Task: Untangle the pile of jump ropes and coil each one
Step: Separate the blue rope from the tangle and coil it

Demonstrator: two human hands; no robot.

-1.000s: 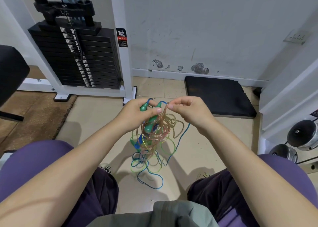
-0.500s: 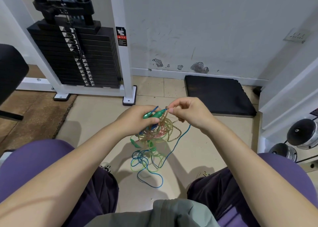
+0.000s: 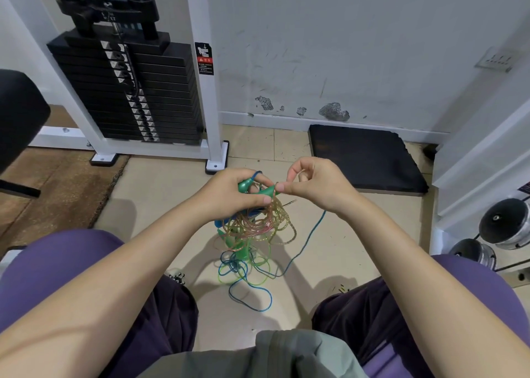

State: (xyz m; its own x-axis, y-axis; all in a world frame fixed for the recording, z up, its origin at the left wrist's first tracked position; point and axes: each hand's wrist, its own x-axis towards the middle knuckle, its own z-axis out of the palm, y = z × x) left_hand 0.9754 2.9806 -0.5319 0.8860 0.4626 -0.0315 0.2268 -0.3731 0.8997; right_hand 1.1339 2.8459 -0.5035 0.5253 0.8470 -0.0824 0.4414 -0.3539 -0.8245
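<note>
Two hands work together: left hand (image 3: 229, 195) grips green handles (image 3: 255, 188); right hand (image 3: 315, 187) pinches one tip, tangled ropes (image 3: 255, 234) hanging below.

I read even, fairly bright indoor light from above, no glare. Soft shadows of both arms fall on the floor (image 3: 160, 194) under the ropes (image 3: 252, 234). Strong wide-angle bending at the edges; the wall (image 3: 344, 47) bows. Focus sharp centrally, slightly soft at the corners.
</note>
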